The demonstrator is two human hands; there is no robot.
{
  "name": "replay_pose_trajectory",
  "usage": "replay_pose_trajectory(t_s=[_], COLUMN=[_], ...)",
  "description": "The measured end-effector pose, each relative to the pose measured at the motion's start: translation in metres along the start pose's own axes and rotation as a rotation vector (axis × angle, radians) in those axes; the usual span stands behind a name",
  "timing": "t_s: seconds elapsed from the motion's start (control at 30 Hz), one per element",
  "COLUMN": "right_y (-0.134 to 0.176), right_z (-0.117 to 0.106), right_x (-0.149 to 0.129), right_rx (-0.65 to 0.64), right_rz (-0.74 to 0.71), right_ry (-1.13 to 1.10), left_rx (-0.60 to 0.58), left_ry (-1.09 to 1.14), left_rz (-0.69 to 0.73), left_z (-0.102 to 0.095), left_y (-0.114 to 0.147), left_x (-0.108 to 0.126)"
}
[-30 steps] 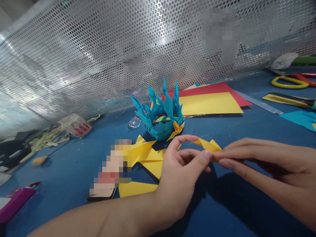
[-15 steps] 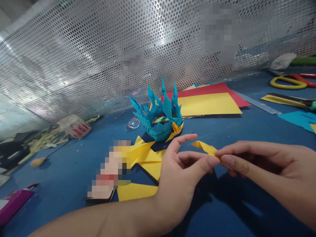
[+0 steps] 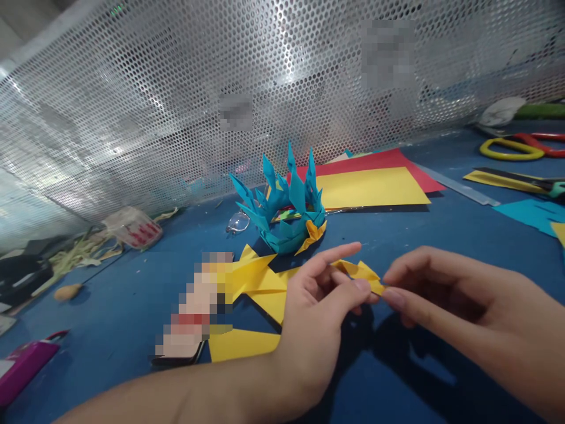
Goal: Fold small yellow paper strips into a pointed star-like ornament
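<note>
Between the thumb and fingers of my left hand (image 3: 320, 315) is a small folded piece of yellow paper (image 3: 362, 272), raised above the blue table. My left index finger sticks out over it. At the paper's right end, the thumb and index fingertips of my right hand (image 3: 481, 312) pinch its tip lightly. Part of the paper is hidden behind my left fingers. Just beyond stands a ring of folded blue paper (image 3: 285, 240) with tall points, and a small orange-yellow folded piece (image 3: 313, 234) is at its front.
Larger folded yellow paper (image 3: 260, 282) lies left of my hands, beside a phone with a blurred screen (image 3: 194, 306). Behind are yellow (image 3: 375, 187) and red sheets (image 3: 388, 160), and a clear ruler (image 3: 459, 184). Scissors (image 3: 512, 149) lie far right; glasses (image 3: 238, 222) sit near the ring.
The yellow piece has turned and slid further into my left hand. My right fingers have shifted from gripping its middle to its right end and have loosened somewhat.
</note>
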State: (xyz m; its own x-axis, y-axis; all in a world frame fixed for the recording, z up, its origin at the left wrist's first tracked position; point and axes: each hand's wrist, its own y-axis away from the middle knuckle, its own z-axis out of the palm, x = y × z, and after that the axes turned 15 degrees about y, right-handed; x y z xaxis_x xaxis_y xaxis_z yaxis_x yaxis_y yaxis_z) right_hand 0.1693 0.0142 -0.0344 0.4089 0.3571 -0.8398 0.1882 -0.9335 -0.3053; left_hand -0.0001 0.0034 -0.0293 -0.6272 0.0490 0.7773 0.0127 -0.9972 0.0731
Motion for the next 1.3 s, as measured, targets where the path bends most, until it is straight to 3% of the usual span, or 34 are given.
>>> replay_pose_trajectory(t_s=[0.17, 0.37, 0.73, 0.93, 1.1, 1.3], right_y=[-0.006, -0.005, -0.005, -0.004, -0.003, 0.004], right_z=[0.001, 0.0, 0.0, -0.001, -0.002, 0.001], right_x=[0.0, 0.004, 0.005, 0.004, 0.006, 0.012], right_rx=[-0.113, -0.063, -0.096, -0.147, -0.136, -0.003], right_rz=[0.089, 0.169, 0.232, 0.196, 0.16, 0.029], right_ry=[-0.105, -0.231, -0.301, -0.203, -0.096, -0.047], left_rx=[-0.028, 0.023, -0.09, -0.097, -0.096, -0.082], left_ry=[0.018, -0.105, -0.123, -0.155, -0.285, -0.302], left_rz=[0.009, 0.061, 0.041, -0.013, 0.066, 0.041], left_z=[0.002, 0.002, 0.0, -0.002, -0.002, 0.001], left_y=[0.003, 0.0, 0.0, 0.0, 0.001, 0.0], left_x=[0.001, -0.002, -0.003, -0.001, 0.0, 0.001])
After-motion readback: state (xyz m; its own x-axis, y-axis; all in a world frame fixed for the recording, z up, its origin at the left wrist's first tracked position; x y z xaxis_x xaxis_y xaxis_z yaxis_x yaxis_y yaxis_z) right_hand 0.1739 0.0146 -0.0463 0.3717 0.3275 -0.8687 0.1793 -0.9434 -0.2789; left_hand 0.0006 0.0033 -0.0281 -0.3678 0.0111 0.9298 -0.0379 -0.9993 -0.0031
